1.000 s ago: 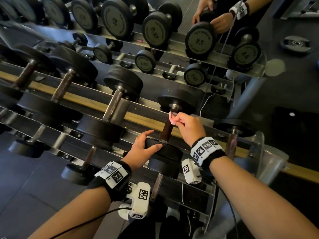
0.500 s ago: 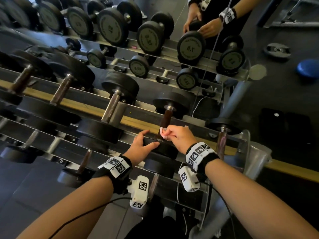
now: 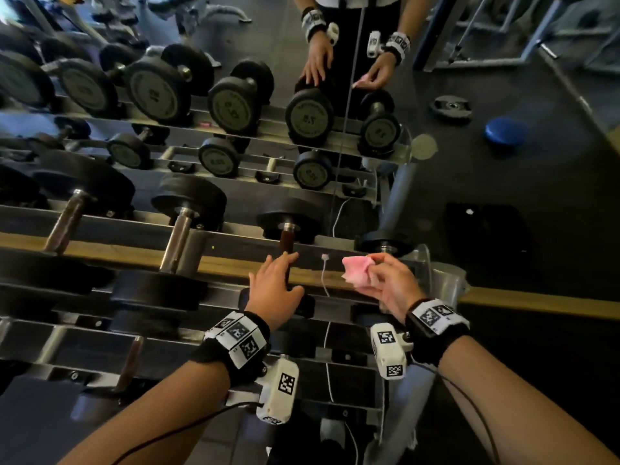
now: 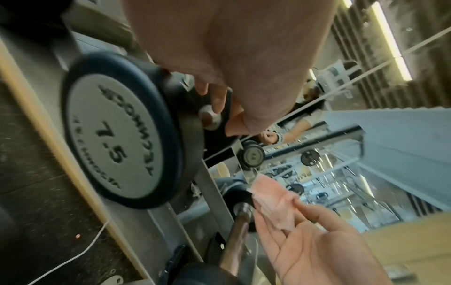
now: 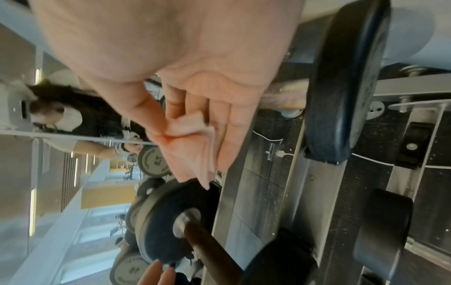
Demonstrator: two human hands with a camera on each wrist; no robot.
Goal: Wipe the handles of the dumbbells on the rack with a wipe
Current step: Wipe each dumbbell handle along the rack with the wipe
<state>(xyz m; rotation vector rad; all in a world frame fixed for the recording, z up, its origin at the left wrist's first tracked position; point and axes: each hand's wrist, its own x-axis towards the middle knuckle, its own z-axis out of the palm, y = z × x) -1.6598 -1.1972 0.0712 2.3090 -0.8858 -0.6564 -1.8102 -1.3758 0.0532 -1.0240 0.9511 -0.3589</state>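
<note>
Our right hand (image 3: 385, 280) has lifted the pink wipe (image 3: 357, 270) off the brown dumbbell handle (image 3: 287, 239) it was rubbing a second ago, pinching it between thumb and fingers just right of that handle. Our left hand (image 3: 275, 290) (fingers straight) rests on the dumbbell's near head on the rack (image 3: 235, 243).
</note>
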